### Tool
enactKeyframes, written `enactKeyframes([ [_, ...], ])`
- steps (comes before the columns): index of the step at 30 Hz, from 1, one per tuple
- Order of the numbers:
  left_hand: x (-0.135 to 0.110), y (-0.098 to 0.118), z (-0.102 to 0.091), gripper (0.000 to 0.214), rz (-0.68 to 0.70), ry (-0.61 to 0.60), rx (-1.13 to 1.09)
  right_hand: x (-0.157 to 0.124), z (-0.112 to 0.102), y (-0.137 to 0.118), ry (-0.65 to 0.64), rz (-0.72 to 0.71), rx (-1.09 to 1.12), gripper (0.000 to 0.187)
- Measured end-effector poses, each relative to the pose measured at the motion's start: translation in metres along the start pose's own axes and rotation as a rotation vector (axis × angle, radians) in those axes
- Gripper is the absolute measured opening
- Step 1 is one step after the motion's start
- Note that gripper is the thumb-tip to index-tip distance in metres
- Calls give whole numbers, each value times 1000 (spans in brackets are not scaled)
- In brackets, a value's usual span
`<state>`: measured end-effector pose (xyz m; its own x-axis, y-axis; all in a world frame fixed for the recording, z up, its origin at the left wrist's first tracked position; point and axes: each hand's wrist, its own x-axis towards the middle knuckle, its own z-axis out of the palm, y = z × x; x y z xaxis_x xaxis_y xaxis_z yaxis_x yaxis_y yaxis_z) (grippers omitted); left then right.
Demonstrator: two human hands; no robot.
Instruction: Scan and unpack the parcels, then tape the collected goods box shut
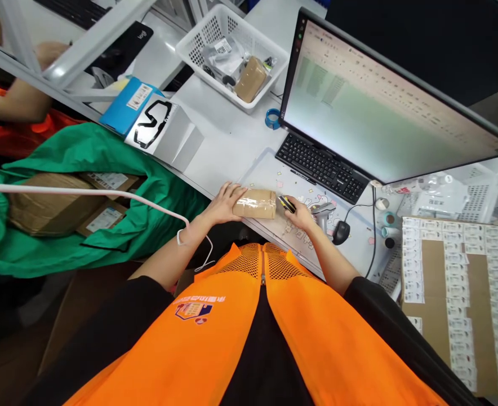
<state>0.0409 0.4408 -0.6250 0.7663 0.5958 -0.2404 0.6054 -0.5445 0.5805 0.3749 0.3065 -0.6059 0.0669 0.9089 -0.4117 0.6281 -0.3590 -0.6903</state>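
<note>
A small brown taped parcel (256, 203) lies on the white desk (223, 141) near its front edge. My left hand (225, 204) rests against the parcel's left end, fingers curled over it. My right hand (298, 213) sits at the parcel's right end, closed around a small black and yellow tool (286, 203) whose tip touches the parcel. A grey barcode scanner (323, 213) lies just right of that hand.
Black keyboard (321, 167), monitor (384, 107), mouse (341, 232). White basket (232, 53) with packets at the back. Blue tape roll (272, 118). Green sack (84, 197) with boxes on the left. Cardboard sheet with labels (456, 293) on the right. Another person's arm (21, 96) far left.
</note>
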Motion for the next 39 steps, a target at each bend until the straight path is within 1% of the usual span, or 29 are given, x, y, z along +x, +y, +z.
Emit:
enactKeyframes([
  [3, 0, 0, 0, 123, 9, 8, -16, -1, -2, -9, -17, -26, -42, 68],
  [9, -1, 1, 0, 121, 5, 26, -16, -6, -1, -18, -13, 53, -158, 74],
  [14, 0, 3, 1, 120, 16, 41, -4, -10, -7, -44, -61, 156, -362, 71],
  [18, -1, 2, -2, 119, 24, 43, 0, -15, -17, -60, -135, 153, -484, 67],
  [21, -1, 1, -5, 118, 4, 37, 1, -29, -19, -58, -203, 127, -502, 67],
  [23, 1, 5, -6, 118, -6, 33, 5, -43, -13, -51, -240, 115, -455, 67],
  [25, 5, 16, -6, 119, -55, 44, 22, -59, -1, -41, -272, 103, -365, 66],
  [26, 7, 26, -6, 120, -114, 68, 38, -66, 6, -35, -276, 106, -309, 65],
  [27, 8, 37, -6, 121, -199, 102, 57, -73, 12, -29, -262, 119, -249, 64],
  [29, 7, 64, -9, 117, -415, 148, 85, -82, 20, -16, -176, 170, -139, 64],
  [30, 5, 78, -12, 112, -512, 127, 87, -85, 21, -8, -113, 200, -94, 65],
  [31, 1, 91, -16, 105, -573, 64, 73, -87, 20, -1, -50, 231, -61, 65],
  [32, -4, 101, -21, 95, -590, -35, 41, -88, 18, 6, 3, 257, -40, 64],
  [33, -9, 109, -26, 86, -566, -140, 3, -88, 14, 13, 44, 275, -29, 63],
  [34, -13, 113, -32, 77, -517, -214, -27, -87, 10, 20, 81, 284, -21, 61],
  [35, -14, 114, -37, 69, -452, -240, -41, -86, 6, 25, 116, 284, -13, 58],
  [36, -12, 112, -41, 63, -378, -215, -33, -85, 4, 28, 145, 278, -4, 56],
  [37, -7, 108, -45, 61, -305, -160, -5, -84, 2, 30, 163, 266, 8, 55],
  [38, 0, 102, -46, 68, -240, -107, 36, -83, 2, 31, 166, 252, 23, 54],
  [39, 10, 94, -47, 85, -187, -88, 75, -82, 4, 30, 154, 240, 38, 54],
])
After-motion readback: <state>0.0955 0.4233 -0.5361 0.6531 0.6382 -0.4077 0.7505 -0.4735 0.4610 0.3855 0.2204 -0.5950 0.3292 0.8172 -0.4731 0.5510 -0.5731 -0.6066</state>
